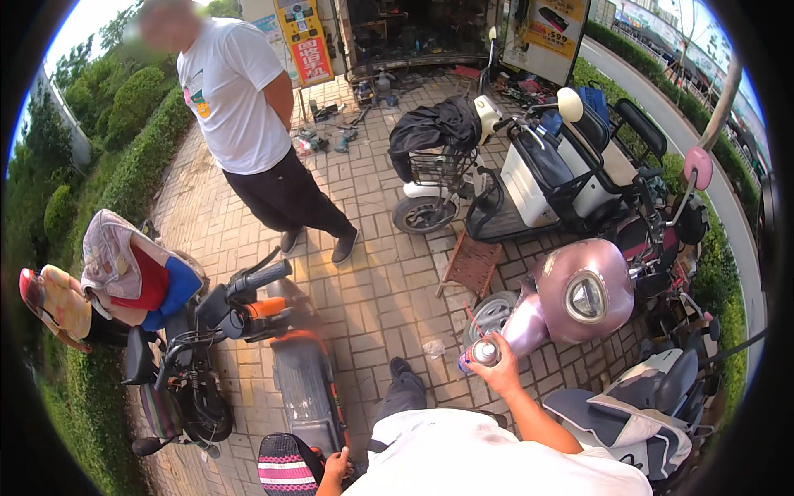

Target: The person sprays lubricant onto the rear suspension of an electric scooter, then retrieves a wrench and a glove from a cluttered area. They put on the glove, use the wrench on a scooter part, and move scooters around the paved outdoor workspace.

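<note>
Head view, spray can: the spray can [477,355] is just left of the pink scooter [554,269], near its front wheel [496,312]; the top faces up to the camera, tilted a little right, and the base points away, down and left; the long axis runs nearly along the line of sight
Right hand: the right hand [500,374] is grasping the can, fingers around it, at the near left of the pink scooter
Left hand: the left hand [334,469] is well left of the pink scooter, beside the black-and-orange scooter [302,384] and the striped cover [287,463]; its grip is partly hidden, so I cannot tell whether it holds something
Edges: the black-and-orange scooter turns its orange side to the pink scooter; the brown stool [471,263] stands just beyond the front wheel
Room: brick paving [405,302] stretches left from the pink scooter; a pale scrap [434,349] lies on it
</note>
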The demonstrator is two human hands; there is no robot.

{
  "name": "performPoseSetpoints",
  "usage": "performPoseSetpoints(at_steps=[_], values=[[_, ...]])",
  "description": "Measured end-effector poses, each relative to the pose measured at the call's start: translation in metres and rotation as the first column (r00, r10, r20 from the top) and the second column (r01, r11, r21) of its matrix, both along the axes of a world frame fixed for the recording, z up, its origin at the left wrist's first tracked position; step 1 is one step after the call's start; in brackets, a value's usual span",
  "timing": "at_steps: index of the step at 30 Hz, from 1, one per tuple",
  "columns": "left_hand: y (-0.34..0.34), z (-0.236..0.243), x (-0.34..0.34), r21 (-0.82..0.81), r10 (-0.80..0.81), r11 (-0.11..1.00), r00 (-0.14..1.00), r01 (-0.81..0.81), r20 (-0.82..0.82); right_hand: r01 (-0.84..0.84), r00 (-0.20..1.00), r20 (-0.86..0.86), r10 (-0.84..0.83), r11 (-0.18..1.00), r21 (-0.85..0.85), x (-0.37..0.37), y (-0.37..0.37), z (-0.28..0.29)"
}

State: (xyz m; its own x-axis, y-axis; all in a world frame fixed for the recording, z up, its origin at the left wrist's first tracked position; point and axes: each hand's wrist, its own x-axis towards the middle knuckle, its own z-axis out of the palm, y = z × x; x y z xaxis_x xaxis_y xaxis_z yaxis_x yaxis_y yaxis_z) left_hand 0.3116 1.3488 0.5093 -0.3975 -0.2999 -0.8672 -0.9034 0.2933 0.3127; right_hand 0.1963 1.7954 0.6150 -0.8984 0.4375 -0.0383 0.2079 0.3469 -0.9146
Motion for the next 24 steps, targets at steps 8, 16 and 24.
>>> performPoseSetpoints(at_steps=[8, 16, 24], values=[[-0.003, -0.032, -0.275, 0.235, 0.063, 0.972, 0.92, 0.032, -0.386, 0.019, 1.0, -0.014, -0.018, 0.996, 0.087, -0.158, -0.008, 0.038], [0.005, -0.066, -0.369, 0.214, 0.172, 0.973, 0.888, -0.086, -0.426, -0.297, 0.955, 0.044, 0.294, 0.947, 0.119, -0.363, -0.029, 0.039], [0.064, -0.034, -0.363, -0.045, -0.102, 0.994, 0.984, 0.096, -0.144, -0.607, 0.788, -0.019, 0.615, 0.782, 0.143, -0.616, -0.057, 0.033]])
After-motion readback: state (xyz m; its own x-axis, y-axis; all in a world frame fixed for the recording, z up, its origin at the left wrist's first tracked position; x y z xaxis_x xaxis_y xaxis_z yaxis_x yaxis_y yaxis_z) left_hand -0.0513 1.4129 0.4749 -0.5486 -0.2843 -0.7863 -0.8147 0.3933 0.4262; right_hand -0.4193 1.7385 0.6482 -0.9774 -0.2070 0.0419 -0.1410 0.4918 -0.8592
